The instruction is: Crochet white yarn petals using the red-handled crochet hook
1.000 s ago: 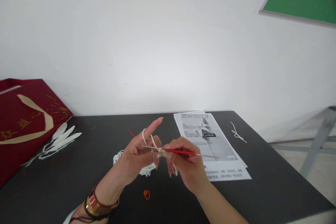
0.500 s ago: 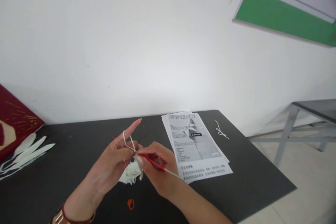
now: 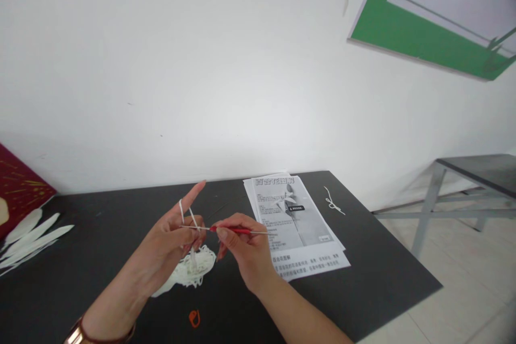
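Observation:
White yarn (image 3: 181, 212) loops around the raised index finger of my left hand (image 3: 167, 244), whose thumb and other fingers pinch a small white crochet piece (image 3: 194, 258) that hangs down, partly hidden. My right hand (image 3: 245, 252) is closed around the red grip of a crochet hook (image 3: 230, 230). The hook's thin metal shaft points left and reaches the yarn at my left fingertips. Below the hands, a loose heap of white yarn (image 3: 203, 267) lies on the black table (image 3: 226, 309). An orange stitch marker (image 3: 194, 318) rests nearer to me.
Printed sheets (image 3: 310, 263) with a flower picture lie right of my hands, and a short knotted white yarn piece (image 3: 332, 204) lies beyond them. White crocheted petals (image 3: 38, 239) and a red gift bag (image 3: 24, 188) are at the left. A grey stool (image 3: 475, 172) stands past the table's right edge.
The view has swung to the right, so the bag is mostly out of frame. My right hand has drawn slightly away from my left, and the hook now lies nearly level.

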Demonstrator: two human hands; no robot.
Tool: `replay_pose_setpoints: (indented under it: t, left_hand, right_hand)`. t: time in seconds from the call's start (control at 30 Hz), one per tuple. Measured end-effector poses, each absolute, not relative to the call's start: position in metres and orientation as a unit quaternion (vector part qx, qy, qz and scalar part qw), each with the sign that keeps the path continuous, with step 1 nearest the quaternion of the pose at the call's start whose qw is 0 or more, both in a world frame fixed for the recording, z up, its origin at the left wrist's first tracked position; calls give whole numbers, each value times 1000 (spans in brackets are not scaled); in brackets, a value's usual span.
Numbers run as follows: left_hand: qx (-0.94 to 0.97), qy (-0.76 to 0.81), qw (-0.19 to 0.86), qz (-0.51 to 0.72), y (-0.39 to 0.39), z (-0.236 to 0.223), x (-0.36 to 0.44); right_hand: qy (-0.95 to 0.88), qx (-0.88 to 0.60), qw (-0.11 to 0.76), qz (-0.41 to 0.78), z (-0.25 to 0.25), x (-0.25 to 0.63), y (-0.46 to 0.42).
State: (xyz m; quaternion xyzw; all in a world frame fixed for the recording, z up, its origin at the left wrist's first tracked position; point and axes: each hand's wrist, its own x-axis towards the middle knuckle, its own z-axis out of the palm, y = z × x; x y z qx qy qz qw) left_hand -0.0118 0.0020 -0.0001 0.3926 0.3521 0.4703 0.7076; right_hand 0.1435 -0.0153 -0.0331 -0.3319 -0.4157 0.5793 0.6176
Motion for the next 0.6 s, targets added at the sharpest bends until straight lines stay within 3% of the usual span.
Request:
replay_pose_setpoints:
  t: [0.27, 0.6]
  left_hand:
    - [431, 241, 742, 453, -1, -2, -16]
    - [442, 144, 766, 444, -8, -4, -17]
  right_hand:
    - [-248, -265, 607, 707, -36, 143, -9]
    - [-229, -181, 572, 766, -25, 144, -21]
